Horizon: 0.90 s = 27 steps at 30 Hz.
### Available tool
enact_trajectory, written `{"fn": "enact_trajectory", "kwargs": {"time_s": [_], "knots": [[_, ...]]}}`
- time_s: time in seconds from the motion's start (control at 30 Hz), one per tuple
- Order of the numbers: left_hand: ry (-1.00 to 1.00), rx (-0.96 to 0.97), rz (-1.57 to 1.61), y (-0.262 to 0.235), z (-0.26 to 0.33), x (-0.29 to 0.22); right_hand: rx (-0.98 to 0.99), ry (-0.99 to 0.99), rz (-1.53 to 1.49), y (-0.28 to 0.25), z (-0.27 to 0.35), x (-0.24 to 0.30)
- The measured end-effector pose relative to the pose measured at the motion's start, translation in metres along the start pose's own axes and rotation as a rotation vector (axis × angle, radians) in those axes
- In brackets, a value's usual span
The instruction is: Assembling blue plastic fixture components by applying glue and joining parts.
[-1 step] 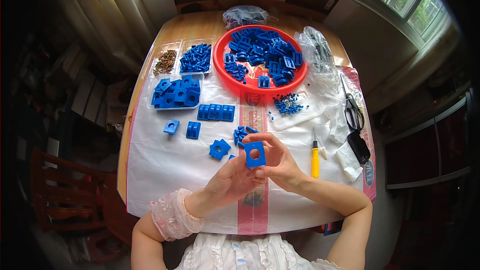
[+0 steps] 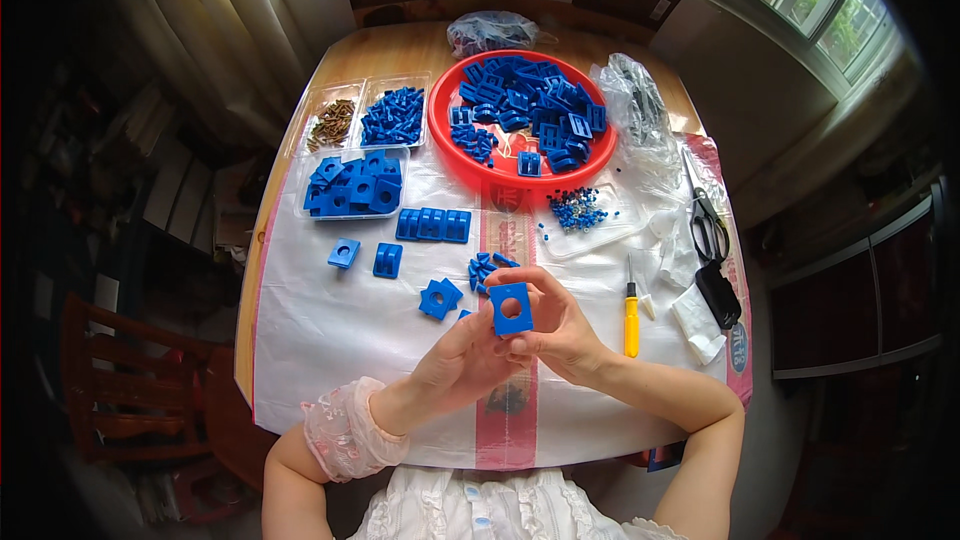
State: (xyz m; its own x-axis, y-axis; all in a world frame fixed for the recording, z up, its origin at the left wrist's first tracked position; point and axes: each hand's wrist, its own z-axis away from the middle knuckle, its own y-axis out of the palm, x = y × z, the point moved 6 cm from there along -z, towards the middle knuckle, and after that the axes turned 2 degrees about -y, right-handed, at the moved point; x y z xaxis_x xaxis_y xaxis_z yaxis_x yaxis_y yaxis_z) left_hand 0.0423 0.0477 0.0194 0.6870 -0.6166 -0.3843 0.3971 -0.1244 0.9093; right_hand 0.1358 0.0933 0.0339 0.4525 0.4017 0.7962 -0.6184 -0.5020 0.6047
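A blue square plate with a round hole (image 2: pixel 523 324) is held up in front of me, its face toward me. My right hand (image 2: pixel 558 332) grips it from the right, fingertips along the top and thumb at the lower corner. From the left, my left hand (image 2: pixel 462 357) closes on its other edge; some of its fingers are hidden. Just beyond lie two overlapping blue square plates (image 2: pixel 434 301) and a small pile of blue wedge-like pieces (image 2: pixel 480 271). Farther left are a single blue plate (image 2: pixel 343 259), a blue ribbed block (image 2: pixel 388 265) and a row of similar ribbed blocks (image 2: pixel 432 230).
A red round tray (image 2: pixel 440 135) of blue parts stands at the back. Clear boxes hold brass-coloured screws (image 2: pixel 333 125), blue slim pieces (image 2: pixel 393 117) and blue plates (image 2: pixel 350 190). To the right lie tiny blue bits (image 2: pixel 577 210), a yellow-handled screwdriver (image 2: pixel 631 325) and black scissors (image 2: pixel 708 232).
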Motion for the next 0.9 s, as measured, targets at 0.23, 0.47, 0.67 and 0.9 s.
{"fn": "enact_trajectory", "kwargs": {"time_s": [0.23,0.47,0.67,0.9], "knots": [[0.021,0.004,-0.026,-0.005,0.0,0.0,-0.031,0.032,-0.111,0.005,-0.001,-0.002],[0.011,0.015,-0.03,-0.008,-0.002,0.002,-0.034,0.043,-0.11,0.008,0.0,-0.002],[0.023,0.039,-0.032,-0.005,-0.002,0.0,-0.009,-0.029,-0.067,0.006,-0.004,0.0],[0.024,0.096,0.016,0.007,-0.004,-0.014,-0.005,-0.189,0.018,0.007,-0.006,0.023]]}}
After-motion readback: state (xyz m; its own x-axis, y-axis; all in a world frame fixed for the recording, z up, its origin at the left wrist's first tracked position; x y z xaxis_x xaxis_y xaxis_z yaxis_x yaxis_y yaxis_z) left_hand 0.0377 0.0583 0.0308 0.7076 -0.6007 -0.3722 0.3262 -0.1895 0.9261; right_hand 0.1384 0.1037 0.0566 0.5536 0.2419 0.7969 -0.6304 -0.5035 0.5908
